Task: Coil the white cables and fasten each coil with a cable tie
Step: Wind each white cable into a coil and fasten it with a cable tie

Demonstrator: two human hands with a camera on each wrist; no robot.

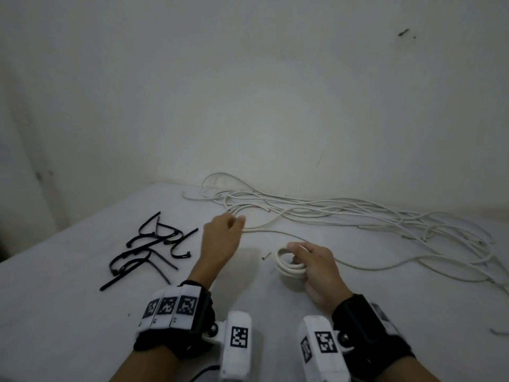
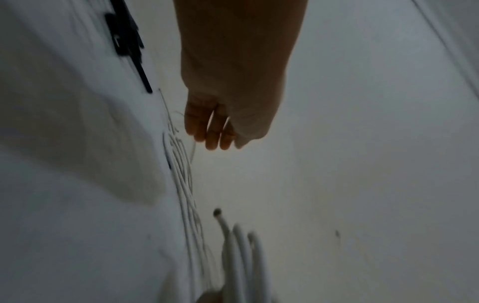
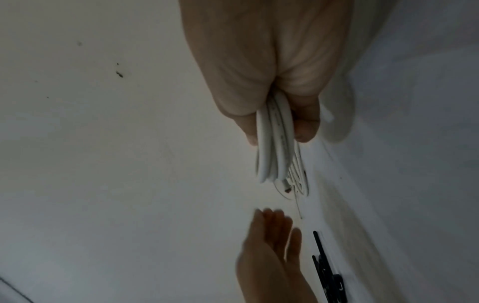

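On a white table (image 1: 68,312), a heap of black ties (image 1: 150,250) is seen at about 9 o'clock from the hands, well apart from the cables. Just right of the ties, the left hand (image 1: 220,239) is held above the table at about 11 o'clock from the coil; in the head view its fingers look loosely curled, while in the right wrist view they are shown nearly straight and close together, with the thumb apart, and nothing is held in them. The nearest loose cable strand is passed just beside the fingertips; contact cannot be told. A small coil (image 1: 289,261) of white cable is gripped by the right hand (image 1: 319,271), low and right of centre; its turns are pinched between the thumb (image 3: 243,114) on one side and the curled fingers (image 3: 307,123) on the other, as shown in the right wrist view. A loose cable end is seen sticking out at 9 o'clock of the coil. A tangle of loose cables (image 1: 358,213) is spread across the table from 12 to 3 o'clock, against a white wall (image 1: 248,92).
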